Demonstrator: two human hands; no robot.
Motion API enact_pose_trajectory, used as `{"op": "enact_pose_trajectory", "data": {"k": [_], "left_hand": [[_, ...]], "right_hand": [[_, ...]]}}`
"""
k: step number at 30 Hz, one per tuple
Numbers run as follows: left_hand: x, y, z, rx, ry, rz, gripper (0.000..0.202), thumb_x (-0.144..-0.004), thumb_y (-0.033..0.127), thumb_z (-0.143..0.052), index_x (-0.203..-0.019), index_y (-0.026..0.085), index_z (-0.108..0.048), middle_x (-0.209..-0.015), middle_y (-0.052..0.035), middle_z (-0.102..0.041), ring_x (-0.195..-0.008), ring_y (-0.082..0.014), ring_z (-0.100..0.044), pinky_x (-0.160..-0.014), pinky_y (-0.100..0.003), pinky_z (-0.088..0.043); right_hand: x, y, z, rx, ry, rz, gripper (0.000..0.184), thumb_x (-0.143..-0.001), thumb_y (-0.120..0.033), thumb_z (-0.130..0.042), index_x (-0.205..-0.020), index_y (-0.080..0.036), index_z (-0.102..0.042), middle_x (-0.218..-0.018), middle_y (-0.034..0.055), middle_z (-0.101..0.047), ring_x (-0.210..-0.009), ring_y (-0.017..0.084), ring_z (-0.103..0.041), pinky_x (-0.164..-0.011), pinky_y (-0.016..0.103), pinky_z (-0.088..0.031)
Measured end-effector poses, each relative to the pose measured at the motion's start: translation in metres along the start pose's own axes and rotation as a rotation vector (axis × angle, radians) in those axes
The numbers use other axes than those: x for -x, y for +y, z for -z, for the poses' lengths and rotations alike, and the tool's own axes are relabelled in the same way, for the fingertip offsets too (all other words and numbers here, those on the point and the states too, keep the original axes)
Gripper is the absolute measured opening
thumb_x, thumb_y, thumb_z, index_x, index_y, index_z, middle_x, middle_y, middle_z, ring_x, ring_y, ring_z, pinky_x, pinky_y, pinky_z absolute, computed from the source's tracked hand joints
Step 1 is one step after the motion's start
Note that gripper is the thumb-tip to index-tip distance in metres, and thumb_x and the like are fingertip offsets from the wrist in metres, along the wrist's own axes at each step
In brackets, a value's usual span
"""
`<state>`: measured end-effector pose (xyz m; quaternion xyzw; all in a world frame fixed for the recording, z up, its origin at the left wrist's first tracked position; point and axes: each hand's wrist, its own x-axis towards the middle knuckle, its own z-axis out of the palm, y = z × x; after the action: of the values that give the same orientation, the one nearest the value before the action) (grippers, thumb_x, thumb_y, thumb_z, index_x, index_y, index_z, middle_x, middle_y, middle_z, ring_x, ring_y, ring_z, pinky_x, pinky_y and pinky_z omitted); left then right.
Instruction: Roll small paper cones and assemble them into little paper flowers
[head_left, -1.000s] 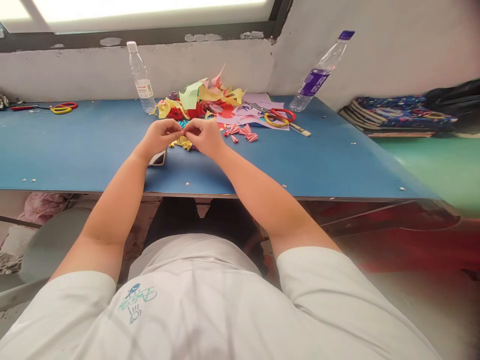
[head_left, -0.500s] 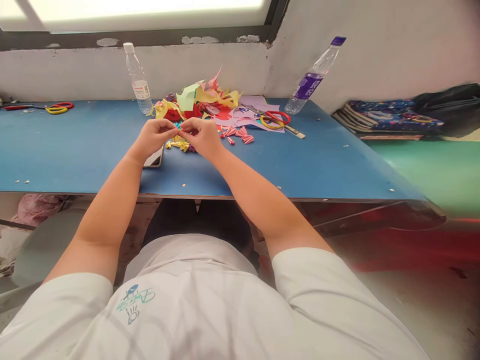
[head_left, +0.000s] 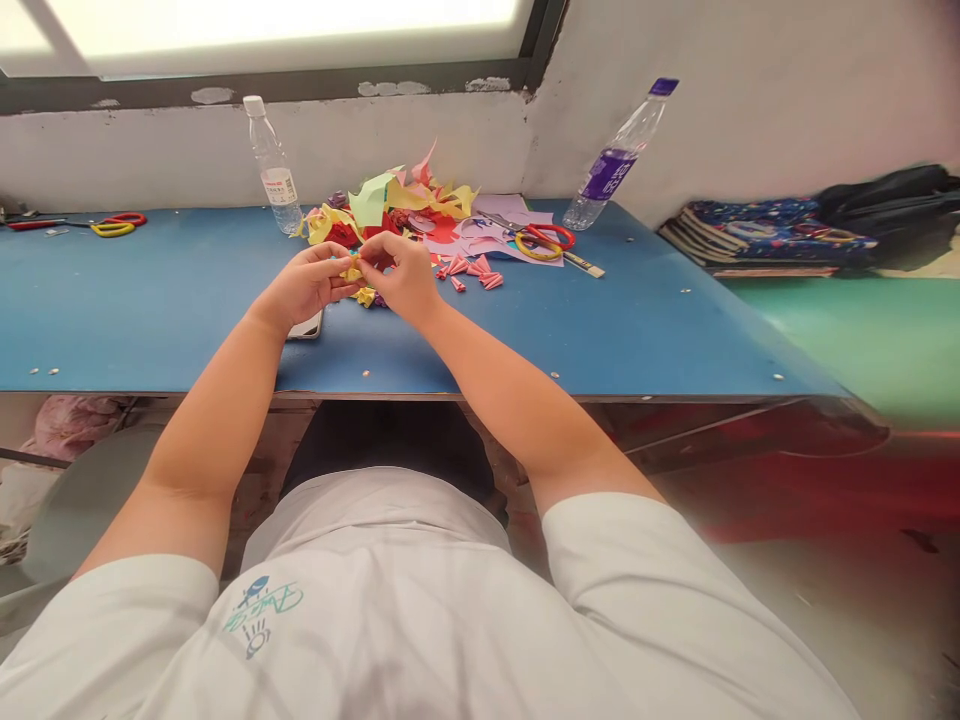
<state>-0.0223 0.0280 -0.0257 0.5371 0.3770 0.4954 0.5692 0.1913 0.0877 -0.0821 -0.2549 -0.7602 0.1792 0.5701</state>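
Note:
My left hand (head_left: 298, 287) and my right hand (head_left: 407, 280) meet fingertip to fingertip above the blue table. Pinched between them is a small piece of yellow paper (head_left: 353, 263), mostly hidden by the fingers. Just below lie small folded yellow paper pieces (head_left: 364, 297). To the right of my right hand, several pink paper cones (head_left: 474, 269) are scattered. Behind both hands rises a heap of crumpled coloured paper (head_left: 373, 200), with red, yellow and pale green showing. A phone-like flat object (head_left: 307, 328) sticks out partly from under my left hand.
Red-and-yellow scissors (head_left: 541, 240) rest on lilac paper (head_left: 504, 208), beside a pale, narrow stick-like object (head_left: 585, 264). Bottles stand at the back, one white-capped (head_left: 274, 180), one purple-labelled (head_left: 611, 170). More scissors (head_left: 116, 225) lie far left on the blue table (head_left: 150, 310).
The fingers of my left hand have turned and spread lower, showing more of the palm side. Both hands stay together at the yellow paper. The whole view has shifted slightly.

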Motion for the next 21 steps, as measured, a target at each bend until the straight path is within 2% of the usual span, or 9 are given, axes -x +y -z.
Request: {"op": "enact_pose_trajectory", "data": {"k": [3, 8, 10, 13, 16, 21], "left_hand": [[0.0, 0.002, 0.0, 0.009, 0.038, -0.008, 0.034, -0.086, 0.027, -0.118, -0.095, 0.022, -0.086, -0.1, -0.0038, -0.087, -0.095, -0.0181, -0.089, -0.097, -0.032, -0.076], [0.004, 0.005, 0.0, -0.037, 0.042, 0.009, 0.04, -0.083, 0.035, -0.124, -0.096, 0.019, -0.089, -0.099, -0.0066, -0.086, -0.098, -0.0205, -0.089, -0.107, -0.037, -0.076], [0.005, 0.006, 0.001, -0.042, 0.039, 0.036, 0.042, -0.083, 0.035, -0.124, -0.098, 0.018, -0.089, -0.1, -0.0073, -0.087, -0.099, -0.0206, -0.089, -0.108, -0.038, -0.075], [0.004, 0.005, -0.001, 0.006, 0.03, 0.086, 0.035, -0.088, 0.028, -0.12, -0.1, 0.018, -0.089, -0.103, -0.0068, -0.088, -0.096, -0.0166, -0.088, -0.102, -0.031, -0.075], [0.002, 0.003, -0.004, 0.074, 0.042, 0.113, 0.024, -0.095, 0.019, -0.11, -0.099, 0.019, -0.086, -0.102, -0.0044, -0.087, -0.092, -0.0125, -0.086, -0.097, -0.024, -0.073], [-0.002, 0.001, -0.006, 0.149, 0.077, 0.138, 0.014, -0.104, 0.01, -0.096, -0.095, 0.016, -0.086, -0.099, -0.0036, -0.086, -0.09, -0.0111, -0.086, -0.092, -0.022, -0.072]], "right_hand": [[0.0, -0.015, 0.005, 0.007, -0.038, -0.044, 0.034, -0.117, -0.058, -0.086, -0.106, -0.026, -0.081, -0.113, 0.0083, -0.088, -0.105, 0.026, -0.08, -0.103, 0.044, -0.073], [0.002, -0.025, 0.007, -0.009, -0.053, -0.098, 0.042, -0.114, -0.065, -0.09, -0.102, -0.026, -0.079, -0.108, 0.0077, -0.088, -0.102, 0.027, -0.082, -0.102, 0.045, -0.075], [0.003, -0.021, 0.006, -0.002, -0.048, -0.09, 0.039, -0.114, -0.063, -0.089, -0.106, -0.026, -0.079, -0.108, 0.0072, -0.087, -0.103, 0.027, -0.082, -0.101, 0.045, -0.075], [0.004, -0.011, 0.003, 0.029, -0.046, -0.061, 0.031, -0.117, -0.057, -0.086, -0.112, -0.027, -0.079, -0.11, 0.0072, -0.086, -0.105, 0.028, -0.082, -0.101, 0.045, -0.075], [0.004, -0.003, 0.0, 0.071, -0.053, -0.039, 0.024, -0.118, -0.049, -0.083, -0.108, -0.028, -0.079, -0.112, 0.0092, -0.086, -0.105, 0.029, -0.081, -0.103, 0.047, -0.074], [0.002, -0.003, 0.001, 0.058, -0.051, -0.027, 0.021, -0.116, -0.046, -0.082, -0.105, -0.028, -0.079, -0.112, 0.0094, -0.088, -0.105, 0.029, -0.081, -0.104, 0.047, -0.072]]}}
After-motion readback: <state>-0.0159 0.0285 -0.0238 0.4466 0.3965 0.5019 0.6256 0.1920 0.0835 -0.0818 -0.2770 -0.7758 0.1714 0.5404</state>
